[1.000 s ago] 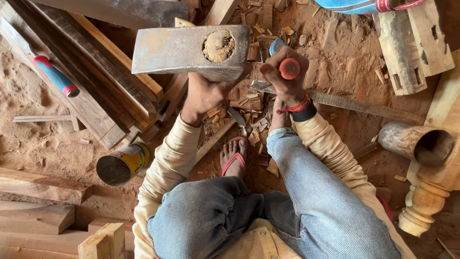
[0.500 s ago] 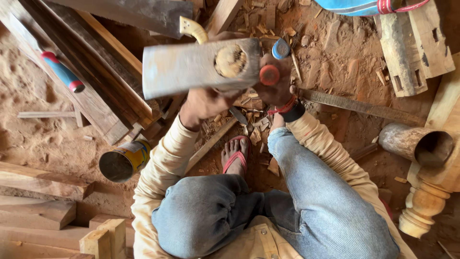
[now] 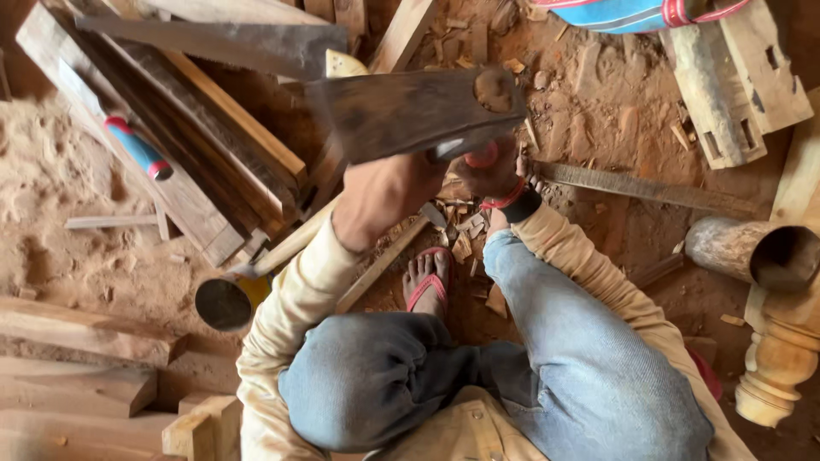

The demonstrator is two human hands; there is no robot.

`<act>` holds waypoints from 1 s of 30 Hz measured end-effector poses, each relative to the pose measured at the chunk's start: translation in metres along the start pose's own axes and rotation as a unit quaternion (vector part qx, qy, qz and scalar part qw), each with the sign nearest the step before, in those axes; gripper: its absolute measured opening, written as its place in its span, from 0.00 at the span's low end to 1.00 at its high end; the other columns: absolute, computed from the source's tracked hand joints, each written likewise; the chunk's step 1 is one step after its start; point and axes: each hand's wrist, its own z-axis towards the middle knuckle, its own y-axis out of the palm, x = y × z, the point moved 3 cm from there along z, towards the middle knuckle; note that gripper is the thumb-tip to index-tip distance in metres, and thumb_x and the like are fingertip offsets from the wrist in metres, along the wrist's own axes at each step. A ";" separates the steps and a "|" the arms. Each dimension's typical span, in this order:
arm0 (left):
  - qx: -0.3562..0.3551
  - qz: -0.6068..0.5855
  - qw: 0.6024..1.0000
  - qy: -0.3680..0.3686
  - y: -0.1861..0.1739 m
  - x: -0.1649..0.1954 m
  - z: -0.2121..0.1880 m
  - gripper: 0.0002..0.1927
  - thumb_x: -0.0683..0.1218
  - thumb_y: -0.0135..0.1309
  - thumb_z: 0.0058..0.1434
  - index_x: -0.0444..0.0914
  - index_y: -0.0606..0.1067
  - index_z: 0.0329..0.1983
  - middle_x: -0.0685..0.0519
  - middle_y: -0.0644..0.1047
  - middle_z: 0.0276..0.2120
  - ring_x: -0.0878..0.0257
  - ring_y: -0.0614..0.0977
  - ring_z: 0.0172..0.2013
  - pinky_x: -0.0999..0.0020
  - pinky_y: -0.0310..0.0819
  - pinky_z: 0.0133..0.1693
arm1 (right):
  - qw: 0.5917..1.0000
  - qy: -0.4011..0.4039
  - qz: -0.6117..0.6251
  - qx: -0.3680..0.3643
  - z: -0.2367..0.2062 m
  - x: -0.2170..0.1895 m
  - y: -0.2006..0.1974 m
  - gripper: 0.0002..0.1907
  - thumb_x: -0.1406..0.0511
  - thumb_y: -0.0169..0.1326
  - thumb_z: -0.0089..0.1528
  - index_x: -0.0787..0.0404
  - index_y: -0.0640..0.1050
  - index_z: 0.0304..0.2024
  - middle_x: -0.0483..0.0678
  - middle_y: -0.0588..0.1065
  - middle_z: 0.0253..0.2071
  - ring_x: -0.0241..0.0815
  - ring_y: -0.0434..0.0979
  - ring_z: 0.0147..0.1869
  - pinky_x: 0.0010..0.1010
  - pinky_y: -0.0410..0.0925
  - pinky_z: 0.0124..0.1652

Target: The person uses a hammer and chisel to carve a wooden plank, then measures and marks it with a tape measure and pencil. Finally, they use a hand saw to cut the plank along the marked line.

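A heavy wooden mallet is gripped in the closed left hand and raised above the sawdust floor. A red-capped chisel handle is clasped upright in the closed right hand, evidently presenting its cap to the mallet face.

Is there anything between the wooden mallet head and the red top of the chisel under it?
Nothing visible does. The mallet, raised in the left hand, hangs just above the red chisel handle held by the right hand, partly covering it.
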 end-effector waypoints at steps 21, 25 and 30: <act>0.057 -0.215 0.975 0.005 -0.008 0.000 -0.030 0.12 0.44 0.54 0.66 0.39 0.76 0.52 0.48 0.80 0.46 0.55 0.82 0.43 0.62 0.78 0.44 | 0.951 -0.029 -0.300 0.077 0.051 -0.082 0.017 0.12 0.68 0.62 0.65 0.64 0.70 0.36 0.46 0.72 0.33 0.32 0.68 0.32 0.26 0.64 0.35; 0.059 -0.365 0.929 -0.007 -0.009 0.004 -0.033 0.15 0.43 0.57 0.64 0.38 0.75 0.53 0.48 0.81 0.47 0.57 0.83 0.43 0.65 0.79 0.44 | 0.932 -0.037 -0.357 0.043 0.056 -0.084 0.039 0.11 0.70 0.60 0.65 0.64 0.70 0.32 0.46 0.71 0.29 0.33 0.68 0.30 0.26 0.64 0.33; 0.013 -0.687 0.724 -0.066 0.005 -0.001 -0.043 0.18 0.42 0.59 0.62 0.36 0.74 0.55 0.48 0.81 0.47 0.60 0.84 0.42 0.69 0.79 0.44 | 0.973 0.110 -0.188 0.082 0.048 -0.073 0.041 0.11 0.69 0.59 0.64 0.61 0.69 0.31 0.43 0.71 0.26 0.33 0.70 0.26 0.28 0.68 0.29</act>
